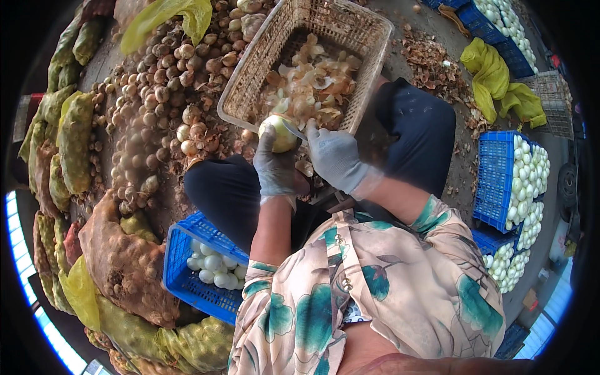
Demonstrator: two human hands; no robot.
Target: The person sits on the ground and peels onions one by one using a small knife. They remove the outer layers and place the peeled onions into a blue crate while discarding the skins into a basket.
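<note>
Grasping a pale onion [279, 139] at the near edge of a beige plastic crate [264, 62], a worker's gloved left hand [273, 165] wraps its fingers around it — the gloved right hand [334, 156], fingers clenched on a knife [294, 130], holds the blade against it — as papery onion skins [312, 81] lie heaped inside the crate
</note>
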